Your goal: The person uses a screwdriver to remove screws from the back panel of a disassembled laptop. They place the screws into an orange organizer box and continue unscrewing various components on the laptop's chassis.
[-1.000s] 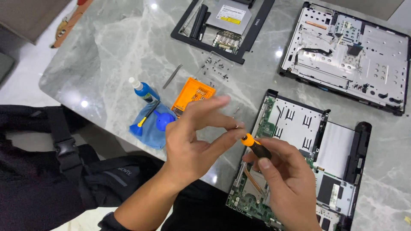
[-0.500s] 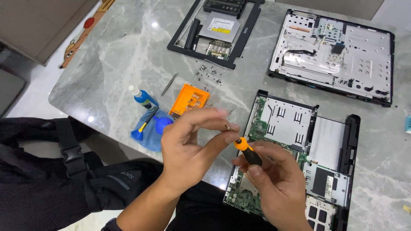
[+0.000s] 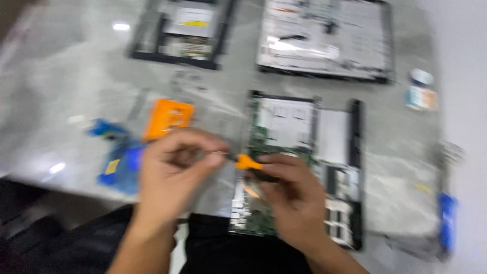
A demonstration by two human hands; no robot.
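Observation:
The picture is heavily blurred by motion. My right hand (image 3: 294,195) grips a small screwdriver (image 3: 249,164) with an orange and black handle, its tip pointing left. My left hand (image 3: 175,170) is curled at the tip, fingers pinched together; whether something tiny sits between them I cannot tell. Both hands hover over the near edge of the grey marble table (image 3: 66,91), just left of an opened laptop base (image 3: 304,152) showing a green circuit board and metal plates.
An orange flat case (image 3: 169,118) and blue items (image 3: 119,157) lie left of the hands. Two other dismantled laptop parts, a black frame (image 3: 182,33) and a silver panel (image 3: 324,40), lie at the back. A small white container (image 3: 421,91) and a blue object (image 3: 447,220) sit right.
The view has swung right and blurred. My left hand's fingers have closed from spread to pinched at the screwdriver tip. The right hand keeps its hold on the screwdriver.

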